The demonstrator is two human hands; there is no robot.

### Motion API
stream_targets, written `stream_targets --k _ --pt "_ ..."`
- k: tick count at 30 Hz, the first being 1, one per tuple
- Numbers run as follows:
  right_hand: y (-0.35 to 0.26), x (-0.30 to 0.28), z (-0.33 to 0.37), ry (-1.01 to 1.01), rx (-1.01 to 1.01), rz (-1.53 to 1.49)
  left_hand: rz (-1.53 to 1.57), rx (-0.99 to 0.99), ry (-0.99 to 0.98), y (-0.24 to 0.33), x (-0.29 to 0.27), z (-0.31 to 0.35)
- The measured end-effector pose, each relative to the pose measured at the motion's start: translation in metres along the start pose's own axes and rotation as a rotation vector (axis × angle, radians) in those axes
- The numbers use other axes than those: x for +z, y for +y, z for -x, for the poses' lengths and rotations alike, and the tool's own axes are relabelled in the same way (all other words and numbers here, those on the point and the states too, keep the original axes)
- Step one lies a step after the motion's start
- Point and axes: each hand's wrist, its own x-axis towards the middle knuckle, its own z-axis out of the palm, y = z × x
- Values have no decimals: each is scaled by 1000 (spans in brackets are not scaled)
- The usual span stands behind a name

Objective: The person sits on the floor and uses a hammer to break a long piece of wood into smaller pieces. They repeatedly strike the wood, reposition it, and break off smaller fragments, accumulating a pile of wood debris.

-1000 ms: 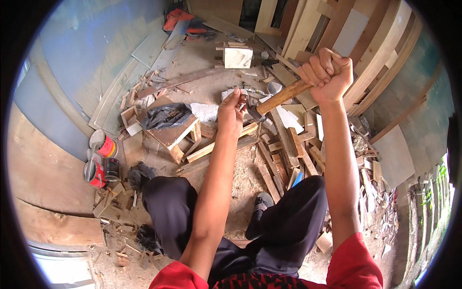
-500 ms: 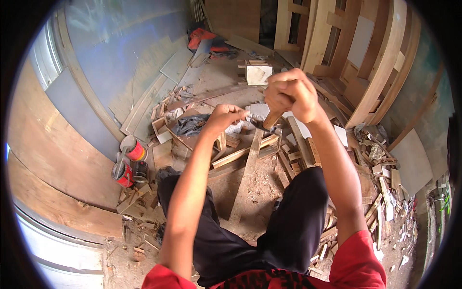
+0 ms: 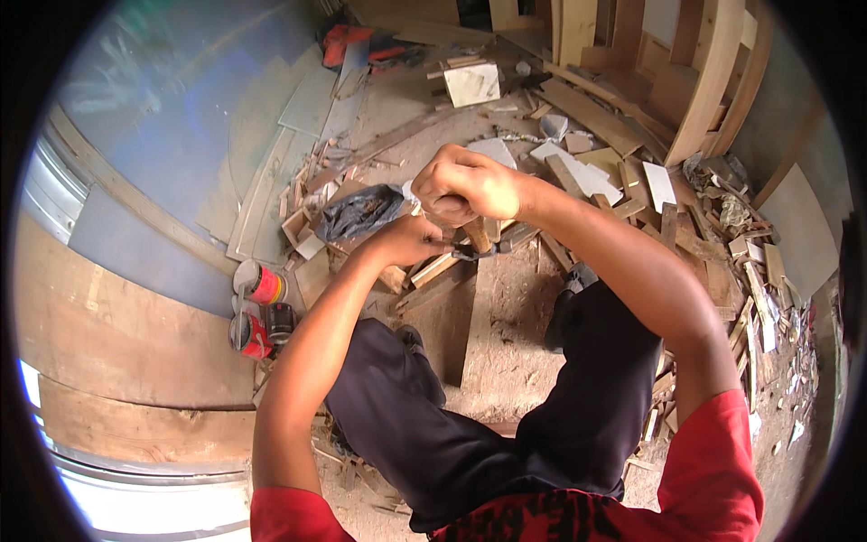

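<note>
My right hand (image 3: 470, 188) is closed in a fist round the wooden handle of a hammer (image 3: 477, 237), held upright with its metal head at the bottom. The hammer's head lies level, its claw side toward my left hand. My left hand (image 3: 411, 242) is closed, fingertips pinched beside the claw; what they hold, if anything, is too small to make out. Just under and left of the head lies a strip of wood (image 3: 433, 269), among other offcuts. Both hands are in front of my spread knees.
A black plastic bag (image 3: 361, 213) lies left of my hands. Paint cans (image 3: 262, 283) stand by the left wall. Wood scraps and white board pieces (image 3: 660, 185) litter the right side. A pale block (image 3: 471, 85) sits farther back; wooden frames (image 3: 713, 72) lean at the right.
The view has tilted down and shifted. My right fist has swung left over the hammer, closer to my left hand. The hammer's handle now leans the other way, its top toward the left.
</note>
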Motion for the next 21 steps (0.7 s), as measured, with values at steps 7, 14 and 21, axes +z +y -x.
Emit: stream_targets --k 7,14,21 --pt "42 -6 -4 -125 302 701 381 19 260 -19 6 -8" --pt "59 -93 43 477 473 367 366 -630 -157 -100 7 12" --pt "50 -76 51 465 494 56 -387 -875 421 -163 -29 -6"
